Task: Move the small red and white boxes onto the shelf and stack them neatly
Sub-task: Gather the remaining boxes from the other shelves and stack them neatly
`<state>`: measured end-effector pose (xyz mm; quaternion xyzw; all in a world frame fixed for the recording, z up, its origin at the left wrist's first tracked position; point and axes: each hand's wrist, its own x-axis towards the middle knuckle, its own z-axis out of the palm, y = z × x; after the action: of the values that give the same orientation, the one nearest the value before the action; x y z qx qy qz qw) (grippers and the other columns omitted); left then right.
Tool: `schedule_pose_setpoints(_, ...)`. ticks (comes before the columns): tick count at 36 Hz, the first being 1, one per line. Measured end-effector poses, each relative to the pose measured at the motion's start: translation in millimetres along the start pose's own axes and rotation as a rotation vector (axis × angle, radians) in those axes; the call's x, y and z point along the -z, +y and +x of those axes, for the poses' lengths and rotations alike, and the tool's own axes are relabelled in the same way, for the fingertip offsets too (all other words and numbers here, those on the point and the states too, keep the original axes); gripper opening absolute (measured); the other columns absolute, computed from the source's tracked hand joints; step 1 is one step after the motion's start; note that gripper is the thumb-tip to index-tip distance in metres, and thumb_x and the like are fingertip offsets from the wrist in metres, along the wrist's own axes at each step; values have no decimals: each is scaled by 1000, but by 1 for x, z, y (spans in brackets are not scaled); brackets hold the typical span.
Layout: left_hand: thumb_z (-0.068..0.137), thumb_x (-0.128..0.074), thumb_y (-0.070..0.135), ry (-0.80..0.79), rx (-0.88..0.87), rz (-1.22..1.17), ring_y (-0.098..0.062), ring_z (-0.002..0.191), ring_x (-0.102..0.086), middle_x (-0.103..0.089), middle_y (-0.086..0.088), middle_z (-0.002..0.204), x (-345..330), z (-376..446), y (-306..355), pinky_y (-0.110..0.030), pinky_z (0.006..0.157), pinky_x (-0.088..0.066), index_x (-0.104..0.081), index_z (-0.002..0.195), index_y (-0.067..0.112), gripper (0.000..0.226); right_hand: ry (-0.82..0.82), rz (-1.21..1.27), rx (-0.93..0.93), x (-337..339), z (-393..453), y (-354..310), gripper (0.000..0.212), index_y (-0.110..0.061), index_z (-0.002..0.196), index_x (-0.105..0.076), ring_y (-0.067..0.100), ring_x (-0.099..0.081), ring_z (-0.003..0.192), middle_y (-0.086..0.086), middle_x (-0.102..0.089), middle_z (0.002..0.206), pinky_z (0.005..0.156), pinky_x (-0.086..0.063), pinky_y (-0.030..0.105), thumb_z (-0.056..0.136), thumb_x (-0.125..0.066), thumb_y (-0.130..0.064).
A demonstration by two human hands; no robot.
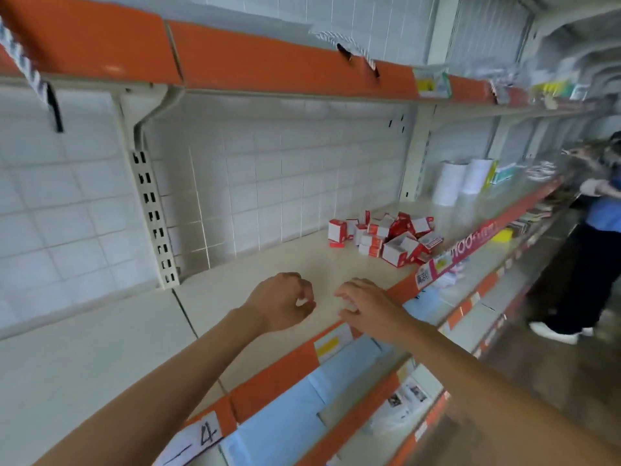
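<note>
While both hands, left hand (280,302) and right hand (368,306), hover loosely curled and holding nothing, the red and white boxes (384,238) lie jumbled farther along the shelf (235,297), where a hasty grab might scatter them.

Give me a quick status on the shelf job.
Left hand and right hand empty over shelf. Red and white boxes jumbled, unstacked. Path clear.

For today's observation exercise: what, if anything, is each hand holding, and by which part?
Nothing. Left hand and right hand hover empty above the shelf.
</note>
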<state>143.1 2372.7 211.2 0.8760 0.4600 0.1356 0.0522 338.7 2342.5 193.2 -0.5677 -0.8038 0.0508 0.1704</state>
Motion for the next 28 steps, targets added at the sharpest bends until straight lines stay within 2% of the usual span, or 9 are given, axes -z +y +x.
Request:
schedule_pose_setpoints(6,91,-53,33,-3,21,-58,-12,90,-58,-60,3,106,-12,62,-9,-23,80,-44,-67,103,23,21,44,62,-11,16,64,43,30,-12,120,-55,15,-53,105,2,-56,116,90,-45,30,91,-56,-22)
schedule_pose_setpoints(14,90,-53,32,-46,93,-35,-14,91,-59,-60,5,104,-21,106,-24,-27,83,-47,-66,102,24,19,-30,66,31,5,115,80,35,-15,127,-50,13,-50,112,-1,-51,123,94,-44,30,93,-54,-24)
schedule_pose_setpoints(20,90,-54,31,-5,201,-31,-13,89,-60,-61,6,98,-27,127,-29,-28,82,-48,-67,98,24,18,-21,-111,160,20,173,108,33,-15,125,-51,18,-43,119,0,-47,127,89,-39,30,92,-49,-19)
schedule_pose_setpoints(25,90,-54,30,37,306,-25,-14,89,-61,-63,4,99,-26,136,-19,-29,82,-49,-68,98,23,18,-36,-206,224,28,217,127,33,-11,121,-50,22,-41,117,5,-46,121,88,-40,34,89,-50,-20)
schedule_pose_setpoints(28,89,-54,29,67,357,-13,-13,88,-61,-63,4,98,-22,140,-14,-29,80,-50,-68,97,23,17,-70,-292,238,25,237,139,38,-14,126,-45,24,-38,119,5,-42,128,90,-38,35,90,-50,-25)
